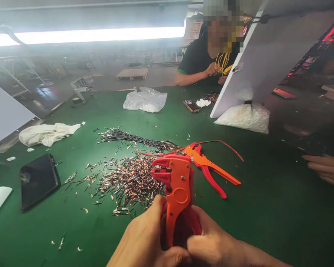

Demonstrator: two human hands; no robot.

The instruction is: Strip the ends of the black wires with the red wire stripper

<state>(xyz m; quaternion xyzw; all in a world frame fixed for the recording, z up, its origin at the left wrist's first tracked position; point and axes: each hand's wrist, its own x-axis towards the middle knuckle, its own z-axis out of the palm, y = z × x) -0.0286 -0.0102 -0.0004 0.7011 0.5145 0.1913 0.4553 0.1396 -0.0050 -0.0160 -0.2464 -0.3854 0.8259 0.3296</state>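
Both my hands grip one orange and red wire stripper [174,185] held upright over the green table [267,207]. My left hand [144,239] wraps the left handle, and my right hand [211,241] closes round the right handle. Just beyond the tool's jaws lies a heap of stripped wire scraps [128,181]. A second orange and red wire stripper [208,167] lies on the table behind, with a thin red wire [228,145] looping past it. A bundle of black wires [133,138] lies farther back.
A dark phone [37,180] and a white cloth [47,133] lie at the left. A plastic bag [145,99], a second phone [192,106] and a white bag [243,116] under a slanted white board [267,55] stand farther off. Another person sits opposite; someone's hand [327,168] rests at the right edge.
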